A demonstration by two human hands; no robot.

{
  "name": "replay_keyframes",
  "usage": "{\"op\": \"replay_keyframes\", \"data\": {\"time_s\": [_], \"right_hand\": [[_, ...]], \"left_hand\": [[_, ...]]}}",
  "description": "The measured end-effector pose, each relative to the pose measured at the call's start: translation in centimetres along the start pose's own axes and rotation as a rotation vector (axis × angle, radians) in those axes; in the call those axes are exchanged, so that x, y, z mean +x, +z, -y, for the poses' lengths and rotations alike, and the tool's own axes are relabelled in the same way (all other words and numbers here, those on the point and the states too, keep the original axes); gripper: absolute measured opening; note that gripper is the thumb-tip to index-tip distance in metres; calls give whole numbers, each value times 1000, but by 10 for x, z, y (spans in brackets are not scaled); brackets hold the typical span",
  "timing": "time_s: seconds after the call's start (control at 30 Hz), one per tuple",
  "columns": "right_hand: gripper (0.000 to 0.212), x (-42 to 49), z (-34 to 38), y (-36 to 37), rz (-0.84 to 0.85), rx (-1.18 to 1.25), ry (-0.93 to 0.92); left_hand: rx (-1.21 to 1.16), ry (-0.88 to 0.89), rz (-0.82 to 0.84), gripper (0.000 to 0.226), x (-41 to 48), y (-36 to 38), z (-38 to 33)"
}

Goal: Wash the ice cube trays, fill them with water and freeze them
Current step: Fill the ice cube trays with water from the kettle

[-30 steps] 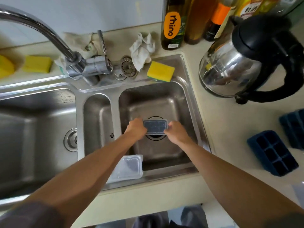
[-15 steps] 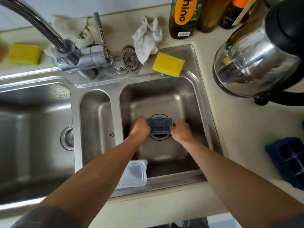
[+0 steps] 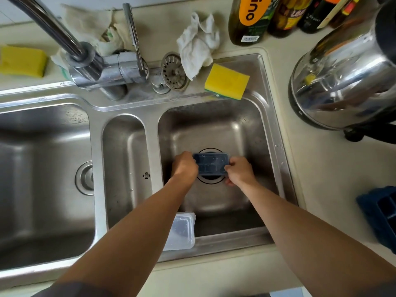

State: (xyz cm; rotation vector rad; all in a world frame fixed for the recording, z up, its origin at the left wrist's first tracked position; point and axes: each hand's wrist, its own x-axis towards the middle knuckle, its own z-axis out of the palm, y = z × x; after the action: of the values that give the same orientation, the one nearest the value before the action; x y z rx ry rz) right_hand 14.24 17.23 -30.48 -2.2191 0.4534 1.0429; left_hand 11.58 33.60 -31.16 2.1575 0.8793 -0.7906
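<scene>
A: Head view. Where is the ice cube tray [image 3: 211,166]?

B: In the right basin of the sink [image 3: 235,129], held over the round drain [image 3: 211,182]. It is small, dark blue and lies roughly level, long side across.

A: And the hands?

B: Both are on it. The left grip [image 3: 185,166] is curled round its left end, and the right grip [image 3: 240,171] pinches its right end. Both are grasping the tray, neither is released.

A: Does it have a cover on?

B: There is a sheen over the top, but I cannot tell.

A: Anything else nearby?

B: A clear plastic piece [image 3: 182,232] sits at the sink's front edge, partly hidden by the left forearm. A 2nd blue tray [image 3: 379,215] lies on the worktop [image 3: 321,168] at the right, well apart from the basin.

A: And behind the sink?

B: A yellow sponge [image 3: 227,81] rests on the back rim. Beside it are a crumpled white cloth [image 3: 198,46] and a metal strainer [image 3: 174,71]. The tap [image 3: 107,69] stands left of those, with its spout reaching off to the left. Another sponge [image 3: 22,61] lies far left.

A: And on the right?

B: A shiny steel kettle [image 3: 347,82], with bottles [image 3: 250,18] along the wall.
</scene>
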Motion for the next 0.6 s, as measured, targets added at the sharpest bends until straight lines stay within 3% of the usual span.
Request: {"op": "replay_keyframes", "data": {"time_s": [0.17,0.3,0.47,0.6], "right_hand": [[17,-12,3,-5,-2,-48,-1],[16,-40,-3,-9,8,47,-67],[22,-97,0,-36,-15,198,-259],[16,-148,4,-74,37,190,-388]], "left_hand": [[-23,-8,49,28,-6,-7,-4],[-104,-7,26,51,-28,-15,-15],[-233,-1,-177,76,-63,-32,-32],[-240,93,-294,77,-106,-49,-56]]}}
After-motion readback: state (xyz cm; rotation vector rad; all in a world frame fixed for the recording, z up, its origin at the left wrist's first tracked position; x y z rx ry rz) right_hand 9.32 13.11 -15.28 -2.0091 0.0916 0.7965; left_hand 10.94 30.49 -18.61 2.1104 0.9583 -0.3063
